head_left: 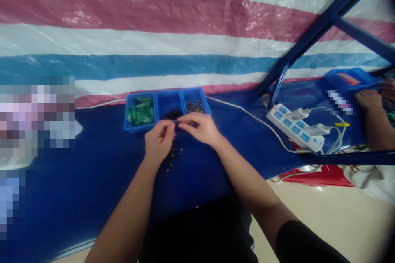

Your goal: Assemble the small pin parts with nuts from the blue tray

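Observation:
My left hand [159, 141] and my right hand [200, 126] meet just in front of a blue three-part bin [125, 121]. Both have thumb and fingers pinched together, fingertips almost touching. Whatever they grip is too small and blurred to name. Green pieces [140, 111] fill the bin's left compartment. Dark, thin pieces [173, 114] lie in the middle one, and small metallic parts [195, 107] in the right one, partly hidden by my right hand. Below my hands, several small brass-coloured and dark parts [171, 158] are scattered on the blue table [108, 164].
A white power strip [294, 127] with plugged-in adapters lies at the right, its cable running behind the bin. Blue metal frame bars [311, 35] rise beside it. Beyond them are another person's hands [370, 99] and a blue bin [331, 79]. A striped sheet [185, 12] hangs behind.

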Tool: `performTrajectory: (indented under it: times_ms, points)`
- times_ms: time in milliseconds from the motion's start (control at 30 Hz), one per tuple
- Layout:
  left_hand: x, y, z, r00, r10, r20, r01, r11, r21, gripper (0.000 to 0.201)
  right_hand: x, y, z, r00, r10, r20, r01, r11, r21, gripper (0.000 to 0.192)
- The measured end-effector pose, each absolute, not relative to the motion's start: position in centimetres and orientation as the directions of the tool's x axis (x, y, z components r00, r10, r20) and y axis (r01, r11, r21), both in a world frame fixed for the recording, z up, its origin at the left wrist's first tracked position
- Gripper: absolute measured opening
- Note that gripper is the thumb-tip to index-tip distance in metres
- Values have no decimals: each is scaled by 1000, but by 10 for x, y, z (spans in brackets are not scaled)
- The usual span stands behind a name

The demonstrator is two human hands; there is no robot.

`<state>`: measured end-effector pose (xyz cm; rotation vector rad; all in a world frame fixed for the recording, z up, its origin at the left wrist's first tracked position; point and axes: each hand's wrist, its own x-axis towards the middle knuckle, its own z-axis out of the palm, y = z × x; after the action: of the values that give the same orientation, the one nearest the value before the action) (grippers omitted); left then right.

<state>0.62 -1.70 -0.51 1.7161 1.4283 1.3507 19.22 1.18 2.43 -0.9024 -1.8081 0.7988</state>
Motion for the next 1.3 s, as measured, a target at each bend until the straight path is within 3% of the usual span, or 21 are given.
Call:
performTrajectory:
  times_ms: [633,1100,1300]
  points:
    - [5,-16,-8,43,951,305,430,-293,854,20,187,9,24,-279,810,516,33,545,-838,15]
    - [3,-16,-9,92,953,289,482,-296,824,30,189,10,24,-292,850,439,171,498,-850,14]
    - [7,-17,-7,-52,954,295,497,-232,836,29,203,20,26,-84,879,470,347,467,-813,18]
